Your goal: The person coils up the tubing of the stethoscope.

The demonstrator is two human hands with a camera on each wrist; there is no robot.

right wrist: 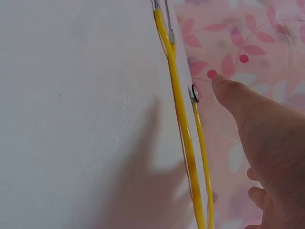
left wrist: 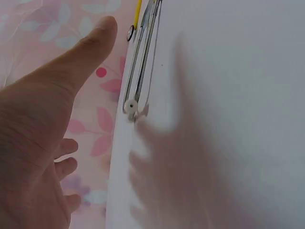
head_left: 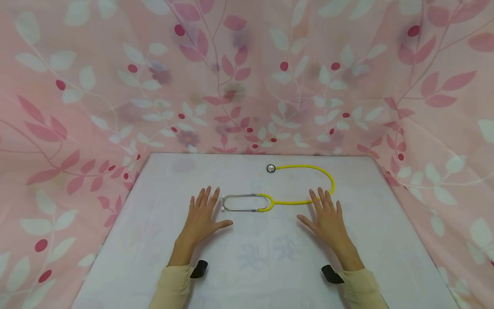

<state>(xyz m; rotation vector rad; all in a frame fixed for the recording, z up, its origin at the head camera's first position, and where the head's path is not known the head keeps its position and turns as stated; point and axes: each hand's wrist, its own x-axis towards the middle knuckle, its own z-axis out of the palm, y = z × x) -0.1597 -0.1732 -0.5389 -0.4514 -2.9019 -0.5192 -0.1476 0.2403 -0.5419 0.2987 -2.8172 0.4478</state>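
Note:
A stethoscope with yellow tubing (head_left: 293, 203) lies on the white-covered table, its tube curving round on the right. Its metal ear tubes (head_left: 241, 195) point left, and the round chest piece (head_left: 271, 168) lies farther back. My left hand (head_left: 201, 219) is spread just left of the ear tubes, holding nothing; a white ear tip (left wrist: 131, 106) shows beyond the thumb in the left wrist view. Fingers spread, my right hand (head_left: 327, 219) hovers by the curve of the tube, with fingertips overlapping it in the head view. In the right wrist view its thumb (right wrist: 238, 98) stands apart from the tubing.
The table (head_left: 262, 257) has a pale cloth with faint markings. Pink leaf-patterned fabric (head_left: 247, 77) hangs behind it and along both sides. Black wrist devices (head_left: 199, 269) sit at both cuffs. Each hand casts a shadow on the cloth.

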